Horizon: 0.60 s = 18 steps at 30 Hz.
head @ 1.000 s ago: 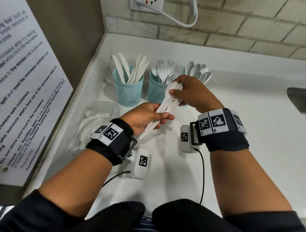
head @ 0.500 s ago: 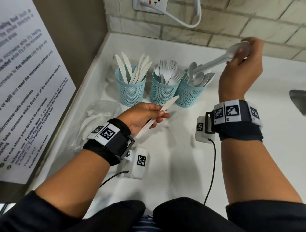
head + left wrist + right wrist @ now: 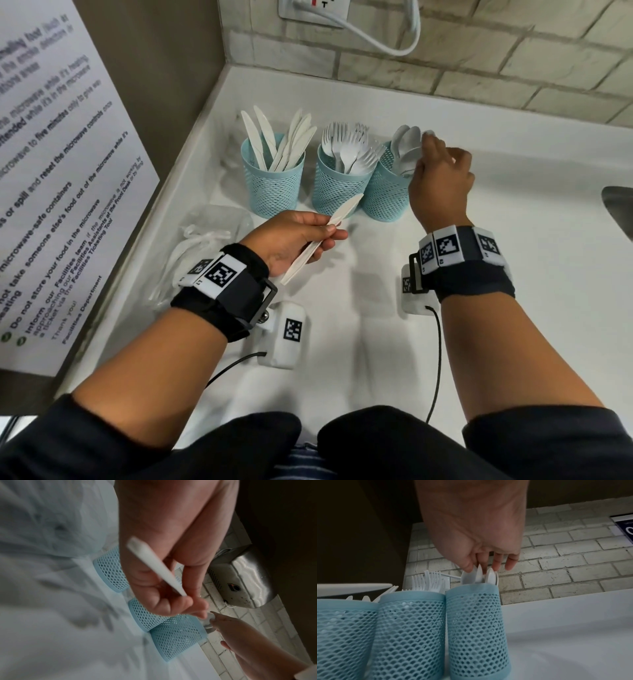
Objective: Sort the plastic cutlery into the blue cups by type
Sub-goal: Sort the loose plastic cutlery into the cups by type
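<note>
Three blue mesh cups stand in a row on the white counter: the knife cup (image 3: 272, 185), the fork cup (image 3: 337, 197) and the spoon cup (image 3: 385, 197). My left hand (image 3: 325, 236) hovers in front of them and pinches a white plastic knife (image 3: 337, 219) by its middle, blade pointing at the cups. My right hand (image 3: 426, 140) is over the spoon cup (image 3: 476, 622). Thumb and forefinger pinch the bowl of a white spoon (image 3: 470, 576) standing in that cup, the other fingers spread. The wrist view shows the knife (image 3: 154, 565) lying across my left fingers.
A clear plastic bag (image 3: 202, 246) with white cutlery in it lies left of my left hand. A brick wall with a socket and cable (image 3: 376, 37) is behind the cups. A side panel carries a notice (image 3: 51, 192). A metal sink edge (image 3: 620, 209) sits far right.
My right hand drew a spoon out of the bundle in my left hand, swung it up and right, then lowered it into the right cup. My left hand keeps only the knife.
</note>
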{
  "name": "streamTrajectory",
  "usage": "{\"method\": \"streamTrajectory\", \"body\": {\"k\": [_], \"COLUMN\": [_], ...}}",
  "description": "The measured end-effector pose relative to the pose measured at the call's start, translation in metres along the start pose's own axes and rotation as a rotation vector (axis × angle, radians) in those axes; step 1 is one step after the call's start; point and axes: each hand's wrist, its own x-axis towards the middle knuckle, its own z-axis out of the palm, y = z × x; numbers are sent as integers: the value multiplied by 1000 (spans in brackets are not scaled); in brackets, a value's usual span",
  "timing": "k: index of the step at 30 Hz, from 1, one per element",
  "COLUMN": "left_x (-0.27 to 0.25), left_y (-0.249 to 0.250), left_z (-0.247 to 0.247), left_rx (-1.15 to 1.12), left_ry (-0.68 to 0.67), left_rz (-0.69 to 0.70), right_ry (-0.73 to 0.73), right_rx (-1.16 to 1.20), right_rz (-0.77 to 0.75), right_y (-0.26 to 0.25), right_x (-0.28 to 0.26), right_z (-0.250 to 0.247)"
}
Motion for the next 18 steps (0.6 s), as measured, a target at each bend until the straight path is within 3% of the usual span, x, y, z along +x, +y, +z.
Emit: {"method": "streamTrajectory", "body": {"k": [3,6,9,13,16,18], "left_x": [-1,-2,-2,-2,-3,-4], "left_y": [0,0,0,0,1,2], "left_z": [0,-1,-4,-5,-4,-4], "left_rx": [-2,-13,-25,-38,-59,-53], "left_ry": [-7,-4,8,36,50,56], "left_rz": [5,18,34,66,96,107], "right_ry": [19,89,260,445,340,211], "right_rx": [50,378,549,708,745,761], "right_rz": [25,143,227,-12,-199,-247], "right_y": [0,-3,-11,-28,-40,-47], "right_x": [-5,-8,-11,-19,-24,-27], "right_z": [3,2,-2,-8,-8,-6]}}
